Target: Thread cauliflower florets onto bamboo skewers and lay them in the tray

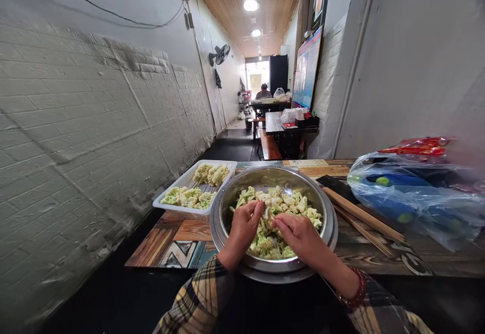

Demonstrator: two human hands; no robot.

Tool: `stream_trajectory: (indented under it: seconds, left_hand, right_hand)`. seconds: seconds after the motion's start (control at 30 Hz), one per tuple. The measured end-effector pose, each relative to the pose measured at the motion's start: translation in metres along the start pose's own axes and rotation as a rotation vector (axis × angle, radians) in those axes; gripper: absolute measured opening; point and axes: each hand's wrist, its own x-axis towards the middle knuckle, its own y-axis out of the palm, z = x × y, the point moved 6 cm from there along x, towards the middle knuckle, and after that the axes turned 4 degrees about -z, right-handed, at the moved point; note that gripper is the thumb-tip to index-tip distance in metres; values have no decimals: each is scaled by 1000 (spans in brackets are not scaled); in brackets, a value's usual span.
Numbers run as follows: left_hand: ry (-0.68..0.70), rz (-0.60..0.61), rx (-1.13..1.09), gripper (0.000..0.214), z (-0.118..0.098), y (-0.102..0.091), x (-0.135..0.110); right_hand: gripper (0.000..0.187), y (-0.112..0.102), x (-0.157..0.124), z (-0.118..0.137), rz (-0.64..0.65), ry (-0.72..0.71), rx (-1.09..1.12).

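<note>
A wide steel bowl (329, 207) full of pale green-white cauliflower florets (280, 200) stands in front of me. Over its middle, my left hand (246, 224) is closed in a pinch on a cauliflower floret, mostly hidden by the fingers. Close beside it, to the right, my right hand (297, 234) is closed with its fingertips toward the left hand. A thin wooden skewer (330, 286) runs back from it under the wrist. At the left, a white tray (181, 209) holds skewered cauliflower (212, 174) in two groups.
Right of the bowl lie bundles of bare wooden skewers (366, 215). A clear plastic bag (420, 192) with blue and green things inside sits at the table's right. The patterned wooden table (151, 245) borders a brick wall (94, 137). Far back, a person (264, 91) sits at another table.
</note>
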Motion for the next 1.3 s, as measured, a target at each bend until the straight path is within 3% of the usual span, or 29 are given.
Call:
stream_trajectory:
  seconds: [0.37,0.53,0.63,0.77,0.9,1.0,1.13,1.3]
  left_hand:
    - [-19,101,-34,45,-7,11,-1]
    - [-78,105,-162,37,1,3,5]
    - [-48,293,52,35,10,6,3]
    - [101,566,436,22,16,16,-9]
    - [207,672,693,26,17,25,-16]
    - [219,757,759,26,22,33,-17]
    - [178,819,644,18,22,39,-14]
    - [-121,562,145,20,14,23,2]
  right_hand:
    - [30,-5,2,0,-34,26,0]
    - [33,-21,3,-18,-164,125,40]
    - [37,-31,-2,-38,-199,224,135]
    - [41,-33,-9,-52,-155,263,297]
    - [42,-32,-11,-53,-153,285,405]
    - [42,-32,-10,-52,-147,278,457]
    - [39,-33,-10,-55,-152,279,512]
    - [36,-34,-11,-56,-164,280,580]
